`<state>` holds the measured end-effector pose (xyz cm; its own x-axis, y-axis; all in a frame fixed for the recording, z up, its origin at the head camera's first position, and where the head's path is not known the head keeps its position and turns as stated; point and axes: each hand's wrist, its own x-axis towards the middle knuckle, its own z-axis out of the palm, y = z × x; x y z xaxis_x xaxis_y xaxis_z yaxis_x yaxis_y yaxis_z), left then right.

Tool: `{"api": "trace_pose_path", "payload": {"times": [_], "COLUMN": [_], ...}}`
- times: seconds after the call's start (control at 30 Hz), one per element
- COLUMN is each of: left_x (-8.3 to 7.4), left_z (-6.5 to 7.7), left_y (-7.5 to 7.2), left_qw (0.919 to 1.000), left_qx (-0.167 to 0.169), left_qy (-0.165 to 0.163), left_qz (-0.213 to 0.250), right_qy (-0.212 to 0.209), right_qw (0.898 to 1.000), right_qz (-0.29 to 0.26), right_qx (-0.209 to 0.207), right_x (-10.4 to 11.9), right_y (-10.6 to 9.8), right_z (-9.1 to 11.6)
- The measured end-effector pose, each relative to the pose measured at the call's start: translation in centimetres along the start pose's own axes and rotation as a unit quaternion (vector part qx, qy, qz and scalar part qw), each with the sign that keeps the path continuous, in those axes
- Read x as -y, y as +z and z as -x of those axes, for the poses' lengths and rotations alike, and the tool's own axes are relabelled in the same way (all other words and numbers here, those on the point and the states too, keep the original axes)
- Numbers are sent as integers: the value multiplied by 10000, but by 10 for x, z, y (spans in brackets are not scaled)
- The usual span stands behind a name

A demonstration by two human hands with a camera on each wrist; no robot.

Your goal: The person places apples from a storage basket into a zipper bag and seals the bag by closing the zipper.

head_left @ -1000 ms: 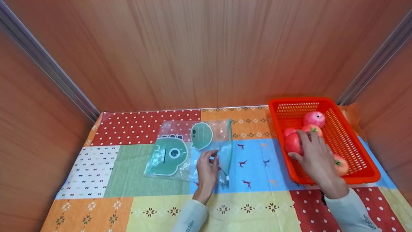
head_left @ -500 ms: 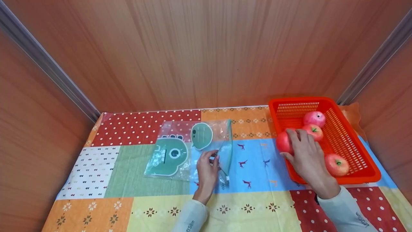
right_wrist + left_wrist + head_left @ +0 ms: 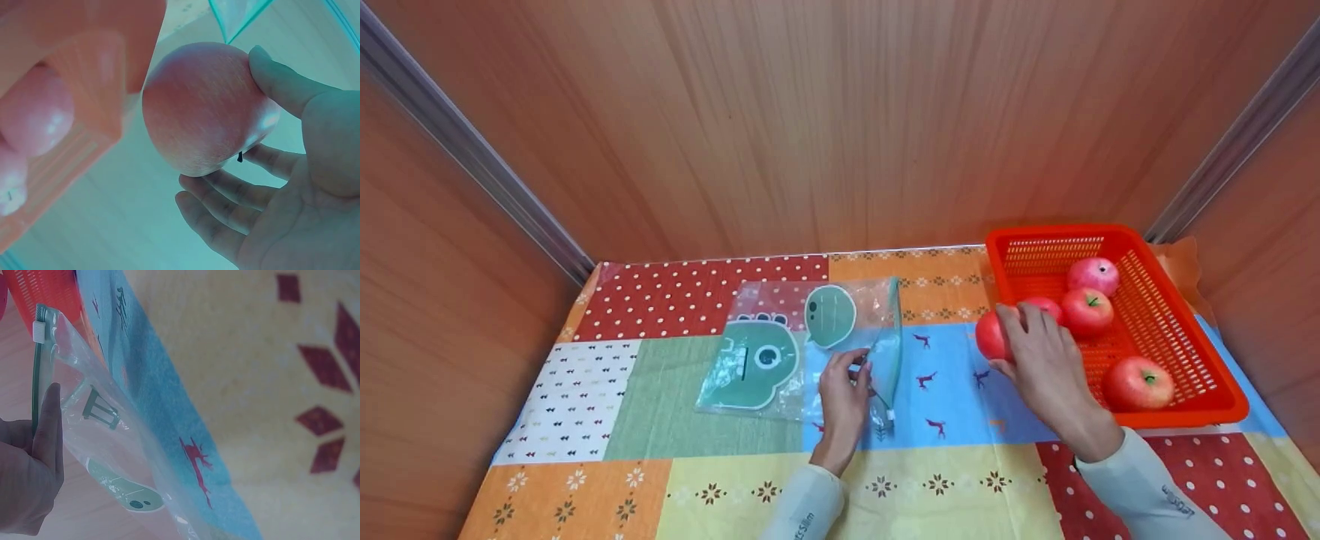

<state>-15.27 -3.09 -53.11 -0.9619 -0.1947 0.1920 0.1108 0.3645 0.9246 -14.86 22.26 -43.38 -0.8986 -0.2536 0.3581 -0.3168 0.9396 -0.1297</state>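
Observation:
A clear plastic zipper bag [image 3: 757, 367] with green dinosaur prints lies flat, its green-edged mouth towards the right. My left hand [image 3: 844, 390] pinches the bag at that mouth, lifting the film a little. In the left wrist view the white zipper slider [image 3: 38, 332] sits at the mouth's end, above the fingertips. My right hand [image 3: 1046, 367] holds a red apple [image 3: 205, 107] between thumb and fingers, just outside the left wall of the orange-red basket [image 3: 1234, 411]. Its stem points towards the palm. The hand partly covers the apple in the head view.
Inside the basket lie a red apple [image 3: 1087, 311], another apple [image 3: 1138, 382] near the front, a partly covered red fruit [image 3: 1044, 306] and a pink round fruit [image 3: 1093, 276]. Patchwork cloth [image 3: 720, 487] covers the table; wood panels [image 3: 810, 135] enclose the back and sides.
My right hand has lifted the apple over the basket's left wall and moved it left, uncovering the fruits behind. My left hand and the bag have stayed put.

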Motion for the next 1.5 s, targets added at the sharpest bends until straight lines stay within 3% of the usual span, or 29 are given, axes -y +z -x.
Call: {"api": "trace_pose_path", "payload": {"times": [0.7, 1.17, 1.5], "left_x": [1, 0, 2], "left_z": [-1, 0, -1], "left_y": [2, 4, 5], "left_qw": [9999, 9995, 9993], "left_qx": [-19, 87, 17], "left_qy": [-1, -244, -131], "left_qz": [-121, -195, -345], "right_qy": [-392, -442, -463], "right_qw": [9989, 9969, 9964], "right_qz": [103, -347, -403], "right_qx": [237, 547, 578], "right_x": [44, 74, 83], "right_y": [32, 48, 59], "right_z": [-6, -11, -14]}}
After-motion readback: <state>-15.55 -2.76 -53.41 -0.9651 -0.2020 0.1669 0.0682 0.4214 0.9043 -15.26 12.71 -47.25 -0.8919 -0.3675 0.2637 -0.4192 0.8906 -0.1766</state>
